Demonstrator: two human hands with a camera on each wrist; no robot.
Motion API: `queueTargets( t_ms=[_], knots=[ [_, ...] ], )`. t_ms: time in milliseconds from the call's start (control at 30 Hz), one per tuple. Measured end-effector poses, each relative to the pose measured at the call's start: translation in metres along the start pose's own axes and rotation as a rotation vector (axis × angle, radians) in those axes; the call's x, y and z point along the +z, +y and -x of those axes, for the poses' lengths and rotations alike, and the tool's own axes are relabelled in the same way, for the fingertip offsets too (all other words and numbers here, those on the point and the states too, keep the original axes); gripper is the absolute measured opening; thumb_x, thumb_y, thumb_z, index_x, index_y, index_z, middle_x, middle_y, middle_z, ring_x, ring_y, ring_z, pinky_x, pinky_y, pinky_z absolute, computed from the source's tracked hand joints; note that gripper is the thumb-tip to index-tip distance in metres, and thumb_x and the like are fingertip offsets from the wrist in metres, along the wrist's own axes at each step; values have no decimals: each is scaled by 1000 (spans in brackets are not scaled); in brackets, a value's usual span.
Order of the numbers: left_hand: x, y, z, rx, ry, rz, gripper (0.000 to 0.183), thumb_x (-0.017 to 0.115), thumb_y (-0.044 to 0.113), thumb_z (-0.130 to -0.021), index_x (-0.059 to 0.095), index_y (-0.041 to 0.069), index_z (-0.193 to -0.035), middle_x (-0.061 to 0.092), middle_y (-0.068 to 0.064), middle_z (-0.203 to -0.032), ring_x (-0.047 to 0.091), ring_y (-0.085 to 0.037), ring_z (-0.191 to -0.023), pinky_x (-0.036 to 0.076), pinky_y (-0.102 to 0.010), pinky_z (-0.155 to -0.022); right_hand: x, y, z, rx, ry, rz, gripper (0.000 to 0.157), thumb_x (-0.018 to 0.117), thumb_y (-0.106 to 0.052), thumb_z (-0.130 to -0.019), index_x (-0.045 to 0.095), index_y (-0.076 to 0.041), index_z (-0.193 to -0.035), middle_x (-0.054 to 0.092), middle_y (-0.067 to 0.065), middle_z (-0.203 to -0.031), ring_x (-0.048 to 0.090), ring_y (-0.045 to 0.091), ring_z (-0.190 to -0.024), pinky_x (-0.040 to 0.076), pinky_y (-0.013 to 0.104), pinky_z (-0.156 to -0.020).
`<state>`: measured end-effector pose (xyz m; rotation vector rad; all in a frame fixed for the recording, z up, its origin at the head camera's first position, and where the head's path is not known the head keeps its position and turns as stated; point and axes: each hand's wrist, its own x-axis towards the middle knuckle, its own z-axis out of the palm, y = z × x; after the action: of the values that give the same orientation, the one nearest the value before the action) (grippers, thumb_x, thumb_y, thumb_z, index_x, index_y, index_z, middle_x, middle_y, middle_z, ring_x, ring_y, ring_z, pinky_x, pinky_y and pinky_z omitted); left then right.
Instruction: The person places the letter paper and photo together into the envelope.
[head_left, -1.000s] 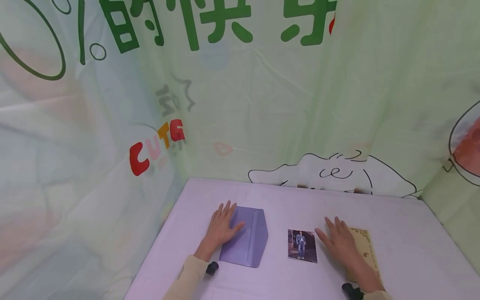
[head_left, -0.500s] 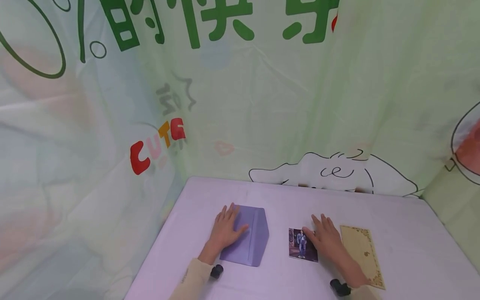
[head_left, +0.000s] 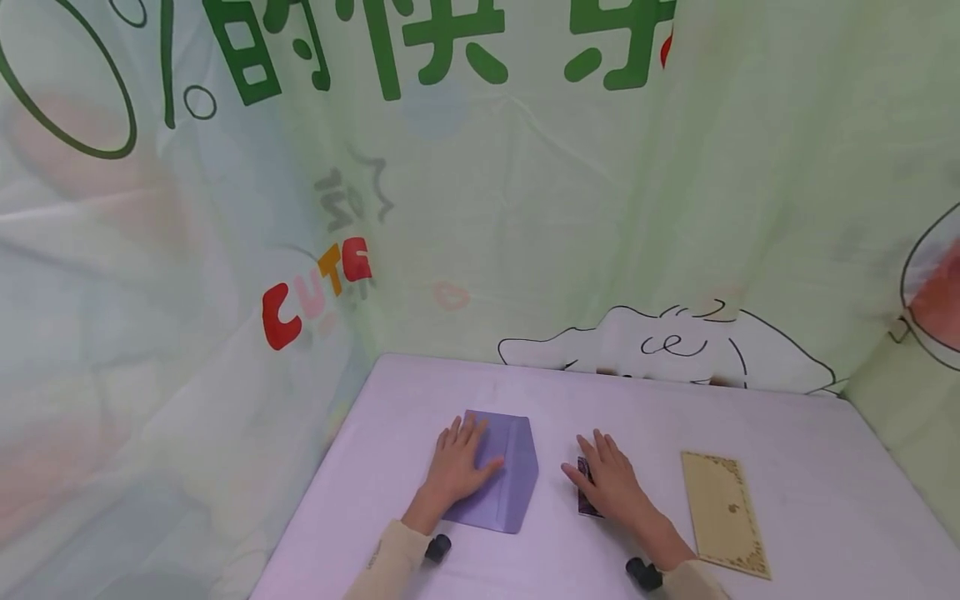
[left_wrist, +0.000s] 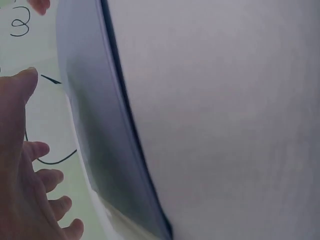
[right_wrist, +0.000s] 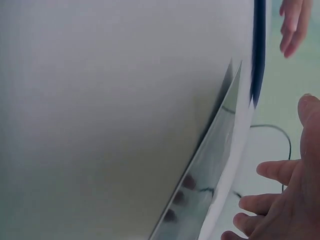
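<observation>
A purple envelope [head_left: 517,475] lies on the table, its flap side to the right. Over its left part is my left hand [head_left: 454,468], fingers extended and thumb spread. In the left wrist view a gap shows between these fingers [left_wrist: 55,177] and the envelope [left_wrist: 95,105]. My right hand [head_left: 613,485] covers most of a small photo [head_left: 586,502], leaving only its left strip visible in the head view. Seen from the right wrist, the glossy photo [right_wrist: 210,165] mirrors the fingertips, which stay apart from it. Neither hand holds anything.
A yellowish card with an ornamented border [head_left: 726,512] lies flat to the right of my right hand. The pale table [head_left: 555,396] backs onto a printed curtain [head_left: 480,208]. Black wrist cameras [head_left: 643,573] are strapped at both wrists.
My right hand has moved left from the yellowish card to over the photo, uncovering the card. The left hand has shifted slightly right over the envelope. The envelope and photo stay put.
</observation>
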<state>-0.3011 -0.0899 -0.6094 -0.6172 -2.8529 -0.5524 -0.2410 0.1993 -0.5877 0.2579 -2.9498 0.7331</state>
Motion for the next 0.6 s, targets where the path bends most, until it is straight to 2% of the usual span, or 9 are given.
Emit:
queueTargets(
  t_ms=[300,600],
  knots=[
    [4,5,1,39,-56,-74,81,53,65,-94,39,13,-154,41,-18,-158,35,-44,-146,29,-58,-116,21,-26,-6,-97,-3,21,69,59,-48,-97,48,0,-146,35,31,-156,29,51,-147,27,67,-113],
    [4,13,2,56,-93,-156,80,49,67,-95,39,16,-155,40,-11,-160,40,-38,-145,34,-52,-114,35,-54,-8,-304,33,99,58,67,-27,-95,53,11,-137,48,29,-149,42,45,-141,35,61,-111]
  ],
)
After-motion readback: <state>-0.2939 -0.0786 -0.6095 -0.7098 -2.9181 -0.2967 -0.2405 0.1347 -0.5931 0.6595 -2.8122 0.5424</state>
